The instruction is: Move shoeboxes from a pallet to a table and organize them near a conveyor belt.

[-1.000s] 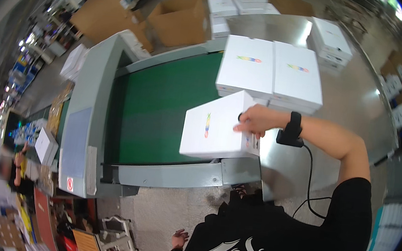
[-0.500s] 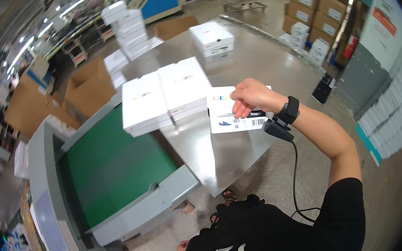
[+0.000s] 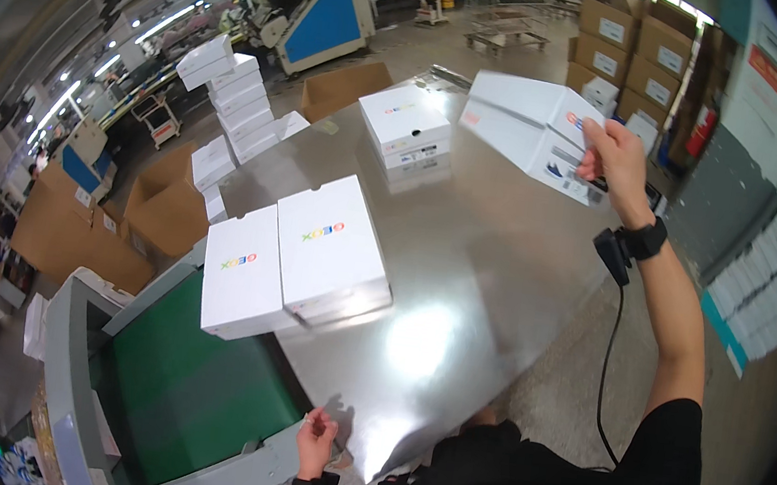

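Observation:
My right hand [image 3: 613, 164] is closed on the printed end of a white shoe box [image 3: 525, 114], which is tilted above the far right of the metal table. A label with a small shoe picture shows on that end. My left hand [image 3: 318, 437] is low in front, by the corner where the green conveyor meets the table. It holds nothing, and its fingers are loosely bent and apart. Two more white shoe boxes lie side by side at the table's left edge, a left one [image 3: 244, 273] and a right one [image 3: 330, 245]. Further back sits a short stack of shoe boxes [image 3: 405, 123].
The metal table [image 3: 465, 252] adjoins a green conveyor belt [image 3: 198, 374] with a grey frame. White boxes [image 3: 236, 98] are piled beyond the table's left edge, near open cartons [image 3: 171, 196]. Stacked cartons [image 3: 641, 46] stand at the far right. A cable [image 3: 606, 366] hangs from my right wrist.
My right hand has moved away and to the right, carrying the shoe box across the table. My left hand has come into view beside the conveyor. The whole view has shifted somewhat.

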The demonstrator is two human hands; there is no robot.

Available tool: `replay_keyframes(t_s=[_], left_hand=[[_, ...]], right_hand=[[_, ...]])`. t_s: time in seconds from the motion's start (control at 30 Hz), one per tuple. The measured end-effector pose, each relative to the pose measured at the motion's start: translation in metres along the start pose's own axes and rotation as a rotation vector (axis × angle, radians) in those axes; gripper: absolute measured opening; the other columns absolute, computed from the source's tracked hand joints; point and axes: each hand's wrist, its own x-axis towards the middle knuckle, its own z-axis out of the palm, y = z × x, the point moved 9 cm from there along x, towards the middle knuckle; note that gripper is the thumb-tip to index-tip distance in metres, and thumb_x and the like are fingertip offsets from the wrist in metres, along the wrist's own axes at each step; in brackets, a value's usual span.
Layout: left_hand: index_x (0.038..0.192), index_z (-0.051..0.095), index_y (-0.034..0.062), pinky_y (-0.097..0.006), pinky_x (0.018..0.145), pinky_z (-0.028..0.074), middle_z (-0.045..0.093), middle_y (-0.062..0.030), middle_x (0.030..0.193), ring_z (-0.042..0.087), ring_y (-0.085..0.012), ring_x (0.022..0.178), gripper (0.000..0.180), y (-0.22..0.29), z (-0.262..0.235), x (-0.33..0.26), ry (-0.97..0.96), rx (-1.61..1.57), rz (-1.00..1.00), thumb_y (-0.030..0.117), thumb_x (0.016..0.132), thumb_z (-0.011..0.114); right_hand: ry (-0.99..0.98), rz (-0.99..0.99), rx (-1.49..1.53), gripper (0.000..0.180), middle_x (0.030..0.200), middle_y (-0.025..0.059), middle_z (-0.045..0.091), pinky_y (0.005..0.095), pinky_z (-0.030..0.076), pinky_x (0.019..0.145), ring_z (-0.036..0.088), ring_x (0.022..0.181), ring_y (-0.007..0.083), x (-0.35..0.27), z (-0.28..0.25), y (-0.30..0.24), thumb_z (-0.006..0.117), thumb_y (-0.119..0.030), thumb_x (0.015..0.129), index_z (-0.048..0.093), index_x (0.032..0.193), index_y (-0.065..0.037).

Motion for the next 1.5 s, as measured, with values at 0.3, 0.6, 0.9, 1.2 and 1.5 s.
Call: replay_keyframes(t_s=[0.3,0.6,0.9,1.2,1.5], left_hand=[[0.122,0.031,0.001,-0.032,0.068,0.047,0.05,-0.0079,0.091,0.053,-0.0193,0.082,0.051,0.009,0.14,0.15,0.348,-0.579,-0.26,0.019,0.081,0.056],[0.111,0.037,0.003,-0.034,0.069,0.047,0.05,-0.0107,0.1,0.054,-0.0215,0.084,0.049,0.042,0.168,0.21,0.69,-0.625,-0.311,0.017,0.074,0.066],[0.114,0.04,-0.0008,-0.032,0.083,0.043,0.053,-0.0093,0.104,0.049,-0.0188,0.099,0.049,0.047,0.218,0.178,0.513,-0.715,-0.186,0.003,0.071,0.065],[0.116,0.041,-0.0055,-0.031,0.087,0.04,0.053,-0.0143,0.107,0.054,-0.0211,0.095,0.057,0.056,0.18,0.195,0.071,-0.197,-0.223,0.013,0.069,0.067],[0.127,0.027,0.0026,-0.042,0.096,0.03,0.032,-0.0127,0.129,0.036,-0.0292,0.115,0.056,-0.003,0.368,0.051,-0.001,-0.413,-0.057,0.019,0.081,0.054]], right_hand=[[-0.223,-0.169,-0.756,0.019,0.05,0.0082,0.046,0.0327,0.039,0.048,0.05,0.05,0.0205,0.13,0.044,0.362,0.06,-0.015,0.07,0.047,0.076,-0.002],[-0.168,0.046,-0.584,0.015,0.064,0.0164,0.053,0.0359,0.042,0.055,0.055,0.06,0.0272,0.289,0.079,0.502,0.051,-0.007,0.07,0.045,0.082,0.0],[-0.427,-0.104,-0.191,0.043,0.107,0.0113,0.055,0.0305,0.046,0.073,0.055,0.093,0.0235,0.261,0.216,0.419,0.045,0.003,0.072,0.047,0.114,-0.007],[-1.544,-0.059,-0.36,0.058,0.113,0.0185,0.05,0.0363,0.035,0.09,0.048,0.104,0.0297,0.093,0.262,0.369,0.048,-0.049,0.08,0.048,0.113,-0.001],[-1.507,0.611,-0.399,0.066,0.113,0.0188,0.051,0.0326,0.035,0.09,0.046,0.108,0.0254,-0.028,0.135,0.38,0.052,-0.051,0.077,0.048,0.112,0.005]])
